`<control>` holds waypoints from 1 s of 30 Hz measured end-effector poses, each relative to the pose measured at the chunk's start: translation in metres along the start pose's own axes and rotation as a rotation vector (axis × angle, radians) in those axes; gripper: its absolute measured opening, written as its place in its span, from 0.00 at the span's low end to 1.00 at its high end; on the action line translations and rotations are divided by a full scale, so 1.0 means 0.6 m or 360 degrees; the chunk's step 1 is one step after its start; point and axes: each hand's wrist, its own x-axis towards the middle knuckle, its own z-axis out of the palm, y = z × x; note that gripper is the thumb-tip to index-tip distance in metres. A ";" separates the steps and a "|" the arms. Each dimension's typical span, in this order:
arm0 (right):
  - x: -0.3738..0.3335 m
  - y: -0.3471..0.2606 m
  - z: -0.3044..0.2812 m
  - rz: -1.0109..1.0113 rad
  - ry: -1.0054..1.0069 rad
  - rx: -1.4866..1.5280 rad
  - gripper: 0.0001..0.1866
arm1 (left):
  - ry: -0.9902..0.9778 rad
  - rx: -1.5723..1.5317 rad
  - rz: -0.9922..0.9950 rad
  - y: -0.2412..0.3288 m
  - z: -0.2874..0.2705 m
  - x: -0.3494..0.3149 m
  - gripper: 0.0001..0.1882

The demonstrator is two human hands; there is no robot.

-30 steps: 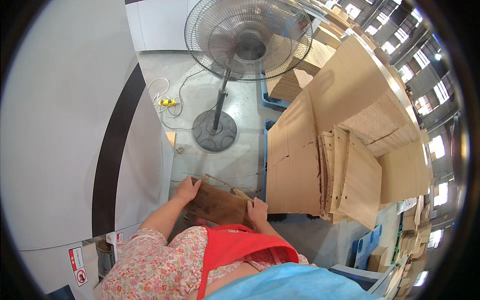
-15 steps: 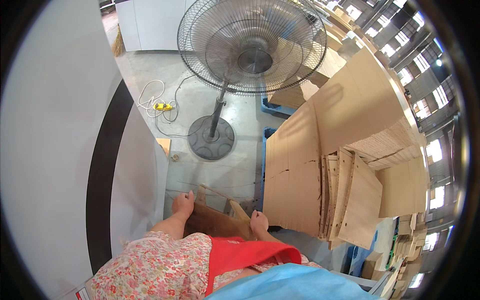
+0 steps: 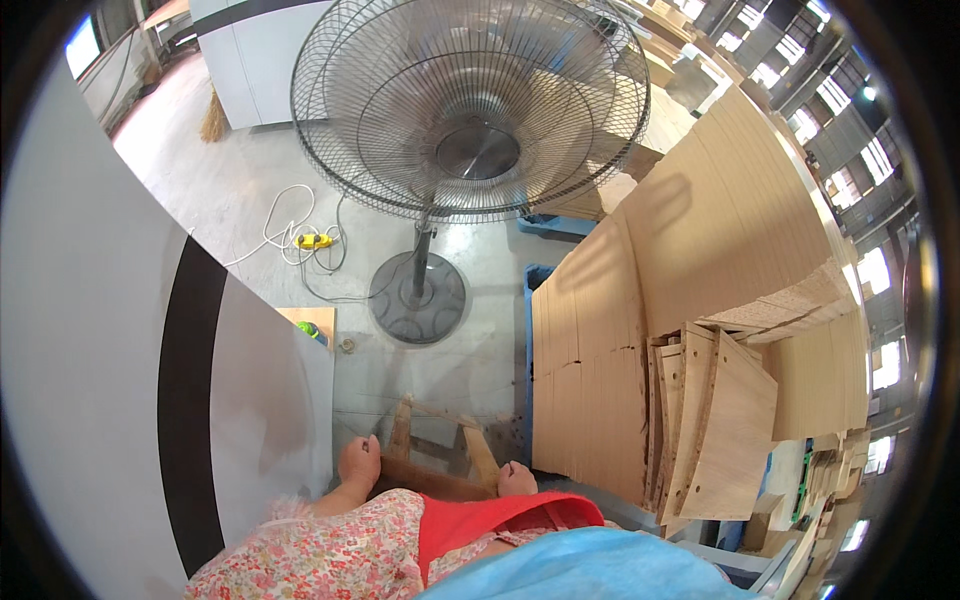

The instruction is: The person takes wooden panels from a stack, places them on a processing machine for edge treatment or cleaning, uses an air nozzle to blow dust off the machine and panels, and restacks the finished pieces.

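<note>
Low in front of me is a small wooden stool point(image 3: 437, 478), with a brown board on the near side and pale legs pointing away. My left hand point(image 3: 360, 464) is closed at the board's left end, thumb uppermost. At the right end, beside a pale leg point(image 3: 480, 457), my right hand point(image 3: 516, 479) is curled closed. The fingers' undersides are hidden. My red apron and flowered sleeve cover the near part of the board.
A pedestal fan point(image 3: 477, 150) stands ahead on a round base point(image 3: 418, 300). White panels point(image 3: 265, 370) rise at my left. Stacked boards point(image 3: 590, 370) on a blue pallet point(image 3: 530, 310) flank my right. A yellow socket block point(image 3: 314, 241) with cables lies on the floor.
My view has shifted, and both hands and the stool now appear lower in it. Less of the brown board shows. A green object on a board at the left has come into sight.
</note>
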 end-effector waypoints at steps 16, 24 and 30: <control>-0.006 -0.013 -0.009 0.0007 0.0020 0.0008 0.21 | -0.0039 0.0012 0.0024 -0.013 0.006 0.007 0.21; -0.016 -0.025 -0.027 -0.0036 0.0018 0.0032 0.21 | -0.0075 0.0060 0.0009 -0.012 0.003 0.007 0.22; -0.011 -0.030 -0.037 -0.0043 -0.0085 0.0009 0.22 | -0.0146 0.0086 0.0010 -0.020 0.010 0.015 0.23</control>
